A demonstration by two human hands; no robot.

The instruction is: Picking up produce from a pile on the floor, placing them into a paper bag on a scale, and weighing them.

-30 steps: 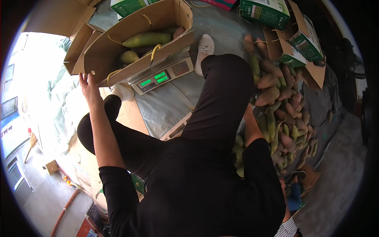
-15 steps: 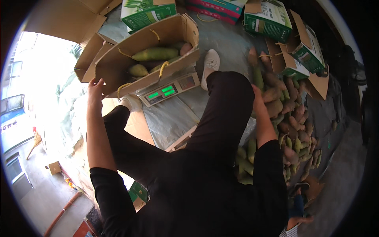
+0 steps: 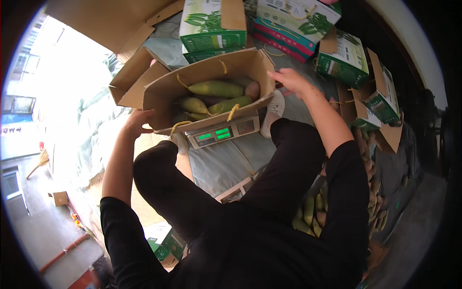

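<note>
An open cardboard box (image 3: 207, 117) with yellow rope handles sits on a digital scale (image 3: 224, 132) whose display glows green. Inside lie several long green vegetables that look like radishes (image 3: 215, 88), along with a reddish-brown root (image 3: 252, 90) at the right end. My left hand (image 3: 138, 123) is closed at the box's near left corner, thumb and fingers apart around the cardboard edge. At the opposite end, my right hand (image 3: 292, 82) grips the right edge, with some fingers hidden behind the wrist and box wall.
Green and white printed cartons (image 3: 214, 33) stand beyond the box, beside a pink and teal carton (image 3: 284, 38). Open cartons (image 3: 380, 91) are at the right. Green radishes (image 3: 313, 209) and reddish roots are heaped by my right leg. A small wooden frame (image 3: 235, 189) lies between my legs.
My right hand has come up from the heap on the right to the box's right edge. My left hand stays at the left corner. The whole view has shifted, placing the box lower.
</note>
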